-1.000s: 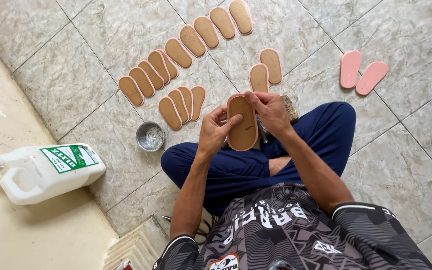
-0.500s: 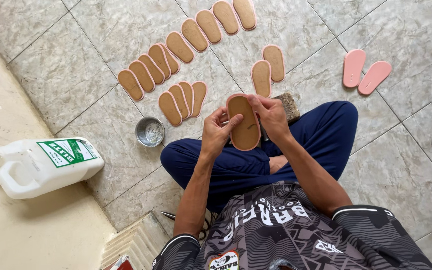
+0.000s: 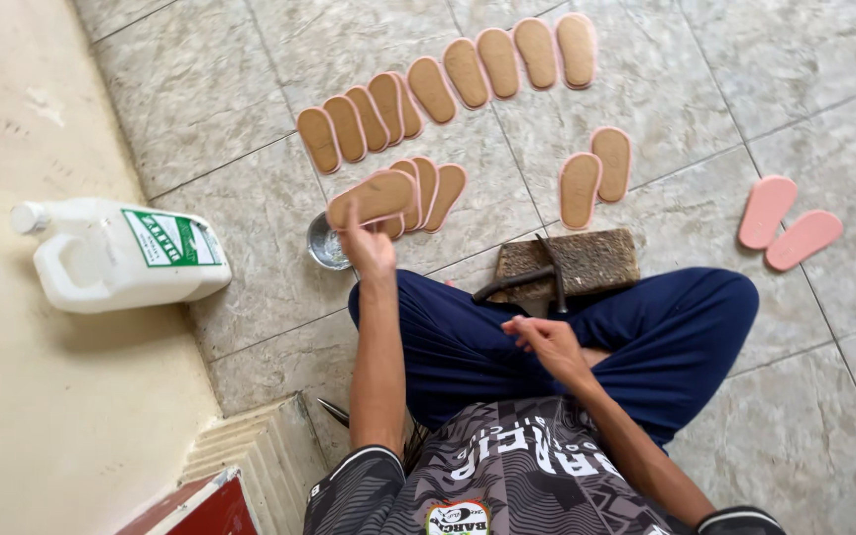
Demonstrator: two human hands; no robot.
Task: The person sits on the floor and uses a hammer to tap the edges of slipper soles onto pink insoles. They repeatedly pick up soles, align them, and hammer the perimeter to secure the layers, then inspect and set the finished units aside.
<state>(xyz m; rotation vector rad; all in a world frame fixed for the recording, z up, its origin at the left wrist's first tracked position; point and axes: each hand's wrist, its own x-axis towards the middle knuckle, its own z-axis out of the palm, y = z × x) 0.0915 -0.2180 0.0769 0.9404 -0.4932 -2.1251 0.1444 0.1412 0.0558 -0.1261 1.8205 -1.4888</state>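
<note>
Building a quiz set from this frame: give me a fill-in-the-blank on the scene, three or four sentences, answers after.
1. The left hand holds a tan sole over the small ____ tin.
2. The right hand is ____, resting above the lap.
3. A hammer lies on the rough ____ block.
4. The white jug lies on its ____.

Missing words: round; empty; brown; side

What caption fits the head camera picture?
Left hand holds a tan shoe sole over the tiled floor.
</note>
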